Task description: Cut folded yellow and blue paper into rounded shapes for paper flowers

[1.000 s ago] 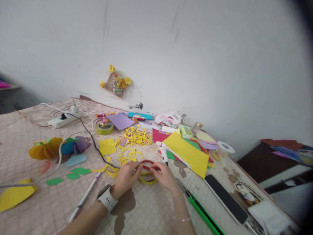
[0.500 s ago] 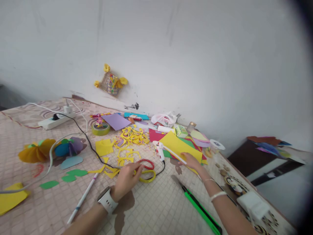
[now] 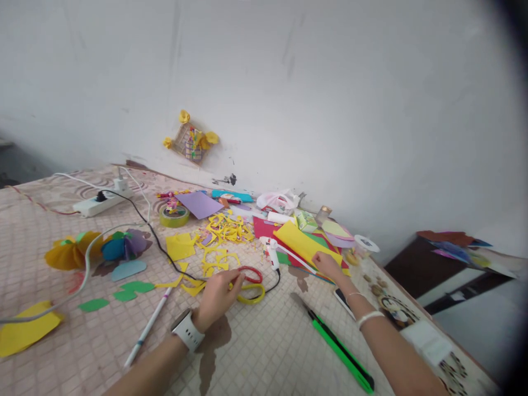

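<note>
In the head view my left hand (image 3: 220, 297), with a white-strapped watch on its wrist, is closed at the scissors (image 3: 251, 300), which have one red and one yellow handle loop; the blades are hidden. My right hand (image 3: 330, 268) is closed at the lower right edge of a yellow sheet (image 3: 305, 243), which lies on a pile of coloured sheets. A narrow white strip (image 3: 303, 262) shows along the sheet's near edge. Between my hands is a white glue gun (image 3: 271, 254) with a black cord. Nearer me lies a green utility knife (image 3: 338, 346), blade out.
Yellow paper scraps (image 3: 226, 228) lie beyond my left hand. A white marker (image 3: 148, 327), green leaf cut-outs (image 3: 130, 291) and paper pumpkins (image 3: 74, 252) are at left. Cords run from the power strip (image 3: 101, 203) across the table. A tape roll (image 3: 174, 218) stands farther back.
My right hand has moved slightly up and right, its fingers now curled in at the yellow sheet's edge. The sheet's visible face looks narrower. The left hand stays by the scissors; the view has shifted slightly.
</note>
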A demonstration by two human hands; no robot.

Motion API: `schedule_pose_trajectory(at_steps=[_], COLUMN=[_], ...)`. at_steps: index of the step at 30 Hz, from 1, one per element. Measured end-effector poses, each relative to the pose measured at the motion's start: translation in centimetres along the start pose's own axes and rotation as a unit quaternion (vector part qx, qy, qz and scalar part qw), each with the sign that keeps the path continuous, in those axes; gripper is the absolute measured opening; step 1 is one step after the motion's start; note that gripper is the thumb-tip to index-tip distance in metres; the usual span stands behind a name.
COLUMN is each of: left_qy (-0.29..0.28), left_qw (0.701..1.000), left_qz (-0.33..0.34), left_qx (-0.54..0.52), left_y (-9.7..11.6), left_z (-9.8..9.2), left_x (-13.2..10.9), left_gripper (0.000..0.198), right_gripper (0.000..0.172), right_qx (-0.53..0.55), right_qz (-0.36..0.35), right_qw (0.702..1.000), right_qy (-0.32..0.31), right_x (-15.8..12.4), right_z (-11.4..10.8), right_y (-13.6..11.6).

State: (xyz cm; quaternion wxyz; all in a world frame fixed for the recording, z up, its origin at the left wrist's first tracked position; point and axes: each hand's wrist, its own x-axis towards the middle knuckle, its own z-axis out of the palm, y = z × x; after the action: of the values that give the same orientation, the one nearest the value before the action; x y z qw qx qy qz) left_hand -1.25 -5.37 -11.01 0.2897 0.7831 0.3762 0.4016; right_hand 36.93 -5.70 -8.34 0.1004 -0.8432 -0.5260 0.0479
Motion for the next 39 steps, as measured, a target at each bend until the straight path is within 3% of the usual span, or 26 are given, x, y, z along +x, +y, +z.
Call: schedule_pose_trajectory(at_steps=[3,7,10,13,15,17,19,21,23,24,27,30,34,36,37,39], left_qy=[0.002,0.003,0.000,-0.014,-0.038,-0.074,-0.128,-0.181,-0.190,-0.172,-0.103,-0.091,-0.082,-0.085,-0.086,-0.077], left_qw=[1.000,0.999,0.996,0.989,0.979,0.963,0.931,0.862,0.780,0.754,0.740,0.738,0.729,0.723,0.720,0.719], left_qz=[-0.011,-0.023,-0.033,-0.040,-0.037,-0.023,0.002,0.028,0.028,0.014,-0.047,-0.073,-0.080,-0.079,-0.080,-0.086], left_qx=[-0.014,-0.045,-0.080,-0.139,-0.199,-0.258,-0.342,-0.473,-0.596,-0.633,-0.663,-0.664,-0.674,-0.681,-0.684,-0.685], left_y=[0.0,-0.1,-0.2,-0.1,0.2,0.4,0.5,0.3,-0.2,-0.6,-1.8,-2.5,-2.2,-1.8,-1.6,-1.2], left_z=[0.0,0.0,0.1,0.0,-0.4,-1.2,-2.3,-3.2,-3.8,-4.0,-3.7,-3.2,-3.8,-4.7,-5.2,-6.6], left_x=[0.0,0.1,0.0,0.1,0.2,0.4,0.6,0.9,1.2,1.3,1.6,1.8,1.8,1.4,1.1,0.0], left_gripper=[0.037,0.036,0.035,0.036,0.039,0.060,0.088,0.102,0.094,0.086,0.063,0.050,0.056,0.069,0.074,0.079], right_gripper=[0.028,0.026,0.021,0.020,0.023,0.025,0.026,0.028,0.031,0.032,0.032,0.029,0.020,0.013,0.012,0.020], right_qx=[0.032,0.101,0.155,0.205,0.248,0.378,0.440,0.454,0.448,0.439,0.396,0.362,0.332,0.280,0.210,0.082], right_qz=[0.041,0.046,-0.018,-0.111,-0.171,-0.281,-0.323,-0.317,-0.291,-0.277,-0.251,-0.253,-0.282,-0.336,-0.398,-0.533], right_qw=[0.994,0.959,0.916,0.884,0.868,0.836,0.826,0.831,0.845,0.855,0.882,0.896,0.899,0.899,0.893,0.841], right_qy=[0.098,0.262,0.370,0.406,0.394,0.283,0.143,0.043,-0.011,-0.026,-0.047,-0.051,-0.038,-0.027,-0.010,0.032], right_x=[0.2,0.2,-1.2,-4.5,-7.3,-10.0,-12.0,-13.1,-13.2,-13.1,-12.4,-12.1,-13.5,-15.2,-16.3,-18.6], right_z=[-2.3,-7.7,-11.7,-14.3,-15.0,-15.0,-14.5,-13.5,-12.2,-11.6,-10.2,-9.6,-9.3,-9.0,-8.7,-7.5], right_y=[-0.3,-2.6,-6.3,-10.5,-12.9,-14.4,-14.9,-14.7,-14.1,-13.8,-13.0,-13.0,-14.4,-15.2,-15.6,-15.9])
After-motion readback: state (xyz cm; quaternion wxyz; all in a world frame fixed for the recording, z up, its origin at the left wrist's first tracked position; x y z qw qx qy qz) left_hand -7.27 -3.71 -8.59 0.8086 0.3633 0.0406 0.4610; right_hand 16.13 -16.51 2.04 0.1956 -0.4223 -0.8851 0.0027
